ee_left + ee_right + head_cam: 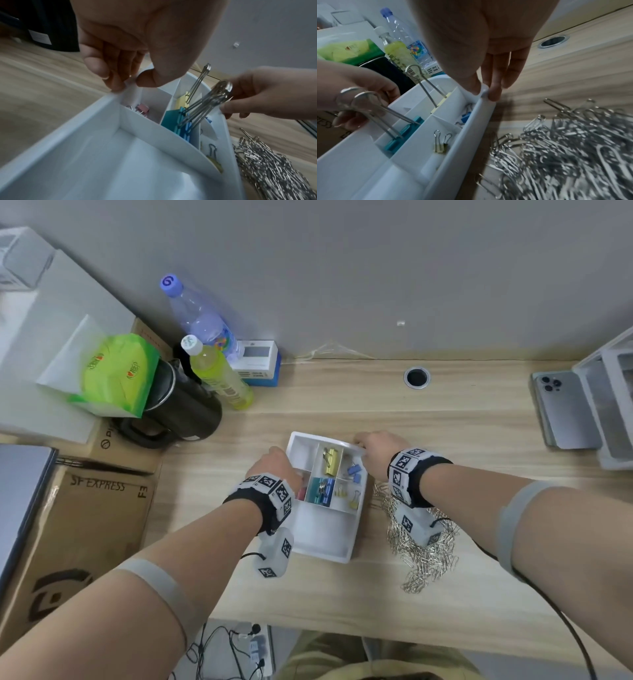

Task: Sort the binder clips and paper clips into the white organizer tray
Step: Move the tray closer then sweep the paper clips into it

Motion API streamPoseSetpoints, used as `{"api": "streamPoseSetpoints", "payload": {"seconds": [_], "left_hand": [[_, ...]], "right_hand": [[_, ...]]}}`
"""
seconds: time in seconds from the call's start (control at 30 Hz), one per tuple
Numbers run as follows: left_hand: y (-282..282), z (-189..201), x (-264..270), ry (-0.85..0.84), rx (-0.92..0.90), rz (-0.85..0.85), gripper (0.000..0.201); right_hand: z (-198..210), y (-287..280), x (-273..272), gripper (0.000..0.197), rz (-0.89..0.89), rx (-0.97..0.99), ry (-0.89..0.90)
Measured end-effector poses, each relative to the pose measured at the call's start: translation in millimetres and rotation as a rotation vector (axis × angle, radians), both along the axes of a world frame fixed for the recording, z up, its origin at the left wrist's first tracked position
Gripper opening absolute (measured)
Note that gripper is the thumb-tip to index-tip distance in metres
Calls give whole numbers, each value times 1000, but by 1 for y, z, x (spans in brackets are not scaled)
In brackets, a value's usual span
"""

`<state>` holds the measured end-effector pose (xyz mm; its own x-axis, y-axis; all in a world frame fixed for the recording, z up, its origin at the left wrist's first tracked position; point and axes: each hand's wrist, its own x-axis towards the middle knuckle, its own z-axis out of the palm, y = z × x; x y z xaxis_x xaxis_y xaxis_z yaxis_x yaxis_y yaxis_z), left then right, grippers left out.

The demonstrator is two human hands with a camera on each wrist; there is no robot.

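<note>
Paper clips [423,546]: lying heaped on the tabletop [462,412], touching the tray's right wall.
Tray [337,556]: standing lengthwise, binder clips [330,462] filling its far compartments.
Left hand [274,465]: pinching the left rim.
Right hand [376,450]: pinching the far right rim; nearer the heap.

Head view bright, even, soft shadows, wide-angle bending at edges. Wrist views dimmer, bluish, grainy; paper clips [565,155] smeared, probably motion blur, near tray [60,135] wall soft.
</note>
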<state>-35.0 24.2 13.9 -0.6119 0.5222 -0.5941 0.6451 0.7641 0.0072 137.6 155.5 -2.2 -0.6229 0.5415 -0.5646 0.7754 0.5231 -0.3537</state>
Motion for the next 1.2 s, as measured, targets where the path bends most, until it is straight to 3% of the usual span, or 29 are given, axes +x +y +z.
{"api": "streamPoseSetpoints", "payload": {"seconds": [0.2,0.4,0.5,0.6,0.87,1.13,1.2], "left_hand": [[-8,7,9,17,-79,-123,20],[-15,4,25,-5,-132,-117,13],[-20,4,35,23,-96,-130,31],[-24,4,41,31,-51,-101,44],[-44,-4,53,11,59,22,59],[-65,-2,58,-36,78,89,52],[-66,-3,59,-41,68,108,49]], "right_hand": [[-6,-7,37,47,-107,84,-68],[-4,-22,82,95,3,98,-343],[-4,-32,96,130,51,44,-380],[-7,-45,107,141,54,37,-385],[-27,-66,108,122,58,128,-254],[-30,-69,116,72,36,93,-136],[-29,-69,117,67,28,92,-132]]}}
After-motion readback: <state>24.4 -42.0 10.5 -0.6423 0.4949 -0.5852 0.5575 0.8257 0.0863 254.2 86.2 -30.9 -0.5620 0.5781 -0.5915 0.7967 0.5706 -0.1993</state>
